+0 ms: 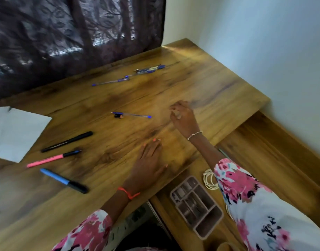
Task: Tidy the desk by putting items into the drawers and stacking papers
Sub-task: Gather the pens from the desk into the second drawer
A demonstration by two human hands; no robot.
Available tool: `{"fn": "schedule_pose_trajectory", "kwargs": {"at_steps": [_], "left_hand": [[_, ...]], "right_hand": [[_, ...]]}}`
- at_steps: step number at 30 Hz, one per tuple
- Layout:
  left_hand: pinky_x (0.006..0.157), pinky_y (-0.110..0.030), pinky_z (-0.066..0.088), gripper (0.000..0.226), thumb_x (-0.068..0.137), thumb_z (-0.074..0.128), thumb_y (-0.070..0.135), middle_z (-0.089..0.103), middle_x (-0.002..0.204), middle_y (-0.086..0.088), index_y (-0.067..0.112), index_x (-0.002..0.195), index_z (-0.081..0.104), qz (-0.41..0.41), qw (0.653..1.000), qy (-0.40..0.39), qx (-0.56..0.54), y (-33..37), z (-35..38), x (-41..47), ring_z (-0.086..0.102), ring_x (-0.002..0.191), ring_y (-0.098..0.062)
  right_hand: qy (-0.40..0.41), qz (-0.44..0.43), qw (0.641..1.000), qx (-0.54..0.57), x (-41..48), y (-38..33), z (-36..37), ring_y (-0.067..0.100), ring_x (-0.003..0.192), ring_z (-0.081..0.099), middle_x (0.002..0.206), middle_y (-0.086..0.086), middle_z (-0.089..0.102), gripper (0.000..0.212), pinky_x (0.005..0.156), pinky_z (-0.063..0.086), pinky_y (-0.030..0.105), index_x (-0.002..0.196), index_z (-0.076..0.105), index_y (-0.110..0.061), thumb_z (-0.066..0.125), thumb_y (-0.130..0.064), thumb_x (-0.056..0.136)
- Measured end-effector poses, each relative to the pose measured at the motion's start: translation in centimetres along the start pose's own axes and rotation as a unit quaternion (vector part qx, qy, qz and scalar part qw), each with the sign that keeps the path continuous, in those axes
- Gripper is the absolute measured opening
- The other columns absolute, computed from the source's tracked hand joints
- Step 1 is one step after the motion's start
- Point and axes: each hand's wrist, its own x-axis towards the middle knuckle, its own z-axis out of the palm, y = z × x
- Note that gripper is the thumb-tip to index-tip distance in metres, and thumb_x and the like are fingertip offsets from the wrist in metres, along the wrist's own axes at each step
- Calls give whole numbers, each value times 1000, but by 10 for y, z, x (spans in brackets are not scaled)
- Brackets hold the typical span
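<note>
Wood-grain desk [191,84] fills most of the frame, running from lower left to upper right. A dark patterned curtain [65,33] hangs behind it at upper left. At lower right an open drawer [164,207] sits below the desk edge. It holds a pale compartment tray [217,214] and, just above it, a coil of white cable [209,180].

A white paper sheet [14,133] lies at the left edge.

My left hand [150,160] rests flat on the desk at lower centre, fingers straight and holding nothing. My right hand [184,116] is raised just above it at centre right. Its fingers are curled and blurred, and I cannot tell whether they pinch anything.

Items on the desk, lower left:
- blue highlighter [61,180]
- pink highlighter [50,159]
- black marker [66,141]

At centre lies a clear ballpoint [133,115], touching a small black object [117,116]. At upper centre lie a long blue-capped pen [110,82] and a cluster of blue pens [150,69].
</note>
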Motion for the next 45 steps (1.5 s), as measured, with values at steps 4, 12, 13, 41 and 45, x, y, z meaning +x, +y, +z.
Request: {"fn": "schedule_pose_trajectory", "kwargs": {"at_steps": [4, 12, 13, 41, 45], "left_hand": [[116, -34, 1, 73, 84, 32, 55, 32, 148, -12, 4, 137, 39, -58, 998, 24, 29, -25, -12, -17, 23, 140, -24], [109, -35, 14, 68, 87, 34, 55, 50, 136, -13, 5, 132, 45, -84, 993, 9, 79, -31, -16, -28, 45, 129, -26], [110, -35, 13, 69, 88, 33, 55, 49, 136, -13, 5, 133, 44, -81, 993, 13, 82, -32, -15, -28, 44, 129, -26], [113, -37, 20, 68, 88, 31, 55, 44, 141, -10, 7, 136, 41, -16, 998, 66, 15, -28, -13, -36, 35, 134, -22], [111, -27, 20, 64, 87, 41, 50, 47, 139, -10, 5, 132, 46, 73, 995, 43, -48, 11, -7, -30, 29, 132, -14]], "right_hand": [[-120, -63, 990, -32, 20, -50, 49, 38, 88, 55, 85, 16, 63, 18, 81, 46, 41, 81, 73, -4, 62, -13, 71], [-237, -86, 959, -126, 22, -86, 91, 27, 115, 36, 118, 8, 48, 35, 97, 29, 38, 121, 58, -11, 54, -23, 89], [-241, -84, 958, -132, 22, -87, 92, 27, 115, 36, 119, 8, 47, 36, 97, 29, 38, 122, 57, -10, 54, -24, 89], [-41, -30, 996, -70, -40, -35, 43, 21, 83, 50, 69, 7, 71, 16, 76, 39, 28, 77, 71, -4, 68, -16, 67], [61, 29, 994, -86, -91, 3, -16, 18, 79, 51, 72, 7, 72, 13, 75, 37, 28, 77, 70, -6, 70, -13, 65]]}}
